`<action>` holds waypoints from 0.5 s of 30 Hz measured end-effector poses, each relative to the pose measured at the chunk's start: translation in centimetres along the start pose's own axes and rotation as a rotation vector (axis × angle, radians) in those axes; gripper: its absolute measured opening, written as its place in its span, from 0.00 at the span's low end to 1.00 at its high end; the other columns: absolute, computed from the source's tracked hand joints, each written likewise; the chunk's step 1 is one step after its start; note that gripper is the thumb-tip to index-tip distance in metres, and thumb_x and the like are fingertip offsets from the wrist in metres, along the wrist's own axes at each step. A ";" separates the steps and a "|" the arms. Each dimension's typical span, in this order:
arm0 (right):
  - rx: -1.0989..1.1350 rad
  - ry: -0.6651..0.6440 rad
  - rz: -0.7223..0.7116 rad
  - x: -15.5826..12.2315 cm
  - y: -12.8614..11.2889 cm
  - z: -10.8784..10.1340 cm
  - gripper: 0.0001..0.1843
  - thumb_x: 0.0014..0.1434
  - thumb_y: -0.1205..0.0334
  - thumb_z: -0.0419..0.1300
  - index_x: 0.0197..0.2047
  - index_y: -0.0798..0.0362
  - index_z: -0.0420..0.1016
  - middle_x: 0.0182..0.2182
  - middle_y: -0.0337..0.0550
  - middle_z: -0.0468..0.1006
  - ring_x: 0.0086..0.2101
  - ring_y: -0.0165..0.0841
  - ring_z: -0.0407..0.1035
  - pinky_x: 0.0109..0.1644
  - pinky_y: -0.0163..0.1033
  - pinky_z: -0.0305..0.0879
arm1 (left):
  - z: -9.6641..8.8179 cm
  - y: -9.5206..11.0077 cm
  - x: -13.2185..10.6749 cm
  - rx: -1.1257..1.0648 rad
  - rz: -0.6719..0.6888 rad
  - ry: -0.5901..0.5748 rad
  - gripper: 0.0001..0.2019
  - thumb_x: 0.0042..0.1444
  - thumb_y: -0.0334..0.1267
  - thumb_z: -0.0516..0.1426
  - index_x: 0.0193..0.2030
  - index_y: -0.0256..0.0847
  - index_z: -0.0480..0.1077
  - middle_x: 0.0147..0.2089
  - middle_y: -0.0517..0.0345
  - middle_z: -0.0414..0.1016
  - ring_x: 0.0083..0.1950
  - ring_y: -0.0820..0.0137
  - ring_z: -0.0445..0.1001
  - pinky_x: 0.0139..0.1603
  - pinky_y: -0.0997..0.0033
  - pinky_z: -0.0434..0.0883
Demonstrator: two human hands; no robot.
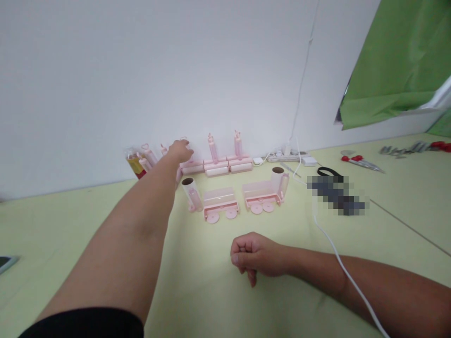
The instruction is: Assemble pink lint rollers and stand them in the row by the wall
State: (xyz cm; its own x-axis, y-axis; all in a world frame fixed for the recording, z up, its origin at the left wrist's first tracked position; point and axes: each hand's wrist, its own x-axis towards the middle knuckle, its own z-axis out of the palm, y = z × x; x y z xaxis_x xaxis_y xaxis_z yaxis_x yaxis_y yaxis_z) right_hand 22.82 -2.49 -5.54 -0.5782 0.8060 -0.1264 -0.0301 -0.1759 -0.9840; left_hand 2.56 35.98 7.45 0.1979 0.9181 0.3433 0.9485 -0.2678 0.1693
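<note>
Against the back wall [105, 70], left hand [179, 151] stretched over the handle of a pink lint roller [192, 167] in the row, grip cannot be told, right hand [259, 257] curled into an empty fist on the green table [70, 220], white cable [338, 257] crossing its forearm.

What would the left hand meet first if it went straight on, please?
The left hand would likely meet the pink roller at its fingertips, standing against the wall; depth is unclear; it may already touch it.
</note>
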 end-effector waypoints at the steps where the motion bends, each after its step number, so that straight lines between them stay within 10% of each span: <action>1: -0.002 -0.001 0.000 0.0 0.0 0.0 0.19 0.55 0.47 0.65 0.30 0.55 0.68 0.22 0.33 0.71 0.16 0.24 0.68 0.17 0.28 0.66 | 0.0 0.0 -0.1 0.003 -0.007 0.012 0.28 0.51 0.42 0.59 0.60 0.38 0.67 0.62 0.37 0.63 0.59 0.50 0.67 0.59 0.55 0.63; 15: -0.003 -0.007 0.004 -0.1 -0.1 0.0 0.20 0.55 0.46 0.64 0.31 0.55 0.68 0.23 0.33 0.71 0.16 0.24 0.68 0.17 0.28 0.65 | -1.1 0.7 -0.5 -0.140 -0.109 0.141 0.21 0.51 0.38 0.57 0.53 0.34 0.72 0.54 0.41 0.72 0.54 0.55 0.69 0.57 0.57 0.64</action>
State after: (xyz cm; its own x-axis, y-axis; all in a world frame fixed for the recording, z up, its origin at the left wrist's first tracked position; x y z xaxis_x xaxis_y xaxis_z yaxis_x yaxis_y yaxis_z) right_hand 22.89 -2.57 -5.47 -0.5839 0.8014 -0.1300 -0.0249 -0.1777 -0.9838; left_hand 2.86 35.05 8.37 0.0505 0.8967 0.4398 0.9170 -0.2161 0.3353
